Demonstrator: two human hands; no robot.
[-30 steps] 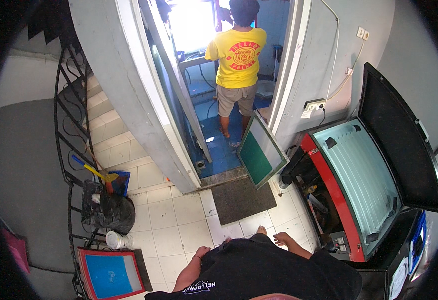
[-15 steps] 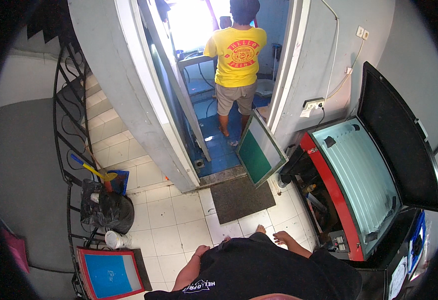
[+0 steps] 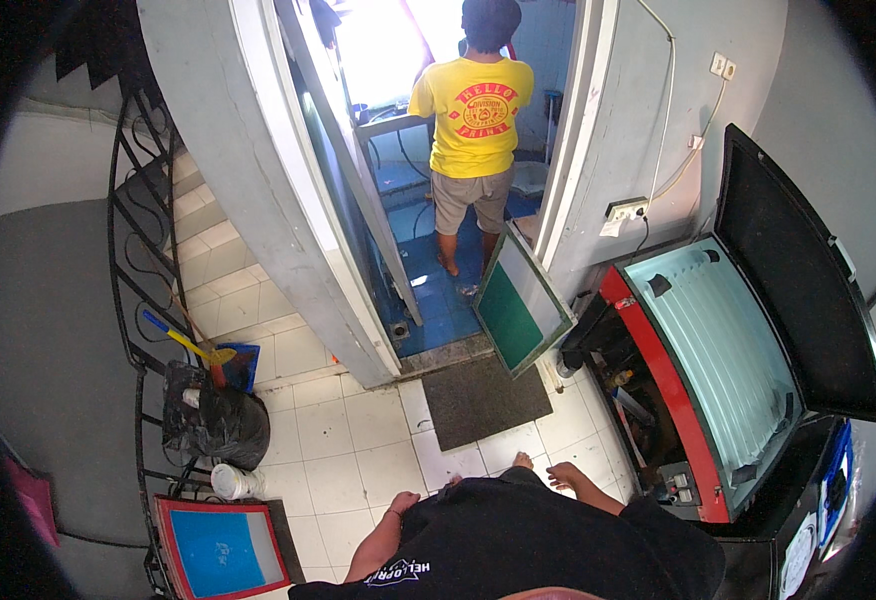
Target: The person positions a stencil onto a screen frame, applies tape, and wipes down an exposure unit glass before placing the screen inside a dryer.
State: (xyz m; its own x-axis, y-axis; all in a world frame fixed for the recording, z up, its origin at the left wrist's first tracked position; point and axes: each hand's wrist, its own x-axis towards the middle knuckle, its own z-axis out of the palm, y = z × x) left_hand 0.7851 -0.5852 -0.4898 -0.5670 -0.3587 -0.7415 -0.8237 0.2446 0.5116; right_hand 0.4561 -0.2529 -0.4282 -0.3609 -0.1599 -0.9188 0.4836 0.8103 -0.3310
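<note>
My left hand point(image 3: 404, 502) hangs beside the hem of my black shirt; its fingers are partly hidden, so I cannot tell how they are closed. On the other side my right hand point(image 3: 564, 477) hangs open and empty, fingers a little apart, above the white tiles. Neither hand touches any object that I can see. Ahead, a screen-printing frame point(image 3: 524, 298) with a green coated mesh leans at the doorway. To my right stands a red and black exposure machine point(image 3: 715, 345), its glass top showing and its black lid point(image 3: 800, 275) raised.
A person in a yellow shirt point(image 3: 476, 115) stands in the blue-tiled room. Before its threshold lies a dark mat point(image 3: 486, 403). At left are a black rubbish bag point(image 3: 218, 425), a white bucket point(image 3: 236, 482), a red frame with blue mesh point(image 3: 220, 550), stairs point(image 3: 220, 255) and a railing.
</note>
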